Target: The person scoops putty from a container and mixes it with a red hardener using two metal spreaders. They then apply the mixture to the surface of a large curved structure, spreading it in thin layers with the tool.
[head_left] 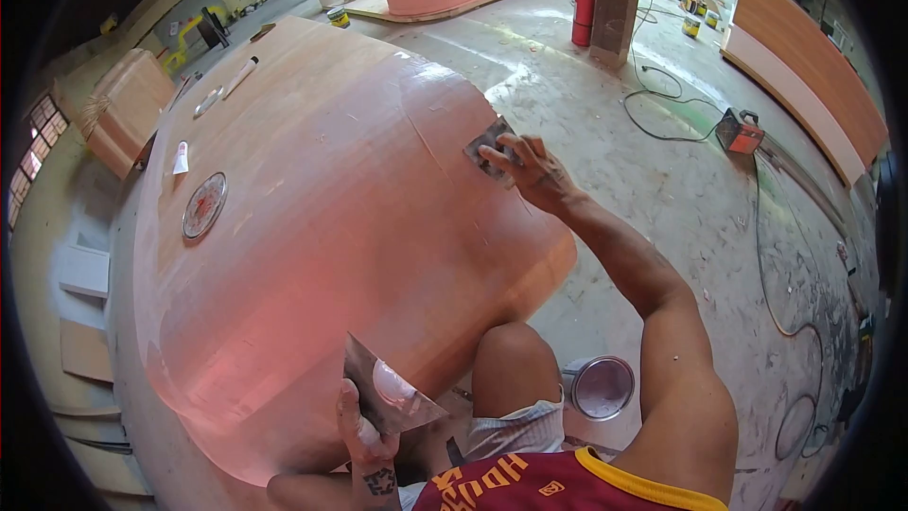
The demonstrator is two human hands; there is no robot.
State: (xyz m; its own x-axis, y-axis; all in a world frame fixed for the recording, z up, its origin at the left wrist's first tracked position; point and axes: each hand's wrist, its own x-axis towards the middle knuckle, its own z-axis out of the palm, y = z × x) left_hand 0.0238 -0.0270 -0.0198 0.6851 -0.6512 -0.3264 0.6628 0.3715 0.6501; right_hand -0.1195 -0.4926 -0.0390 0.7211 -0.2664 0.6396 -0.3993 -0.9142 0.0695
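By the fingers of the right hand (539,173), a metal scraper (477,153) is held; they are bent over it in a firm grip, with little opening left. The blade seems to be laid against the curved panel (312,255), which is spread below and to the left of these fingers, near its far rounded edge. By the left hand (369,433), a metal plate (362,374) with pinkish paste (393,384) is gripped; the thumb is seen on it, but how far the other fingers are closed cannot be told.

If the scraper is tilted too much, the surface may be scratched by its corner. If pressure is made uneven over the curve, ridges could be left. As the right arm is stretched far out, control of the blade may be weakened. The paste could be dropped onto the panel or the leg if the plate is tipped. The can (570,388), placed just beside the knee (515,364) and nearer than the right fingers, might be knocked by a leg movement.
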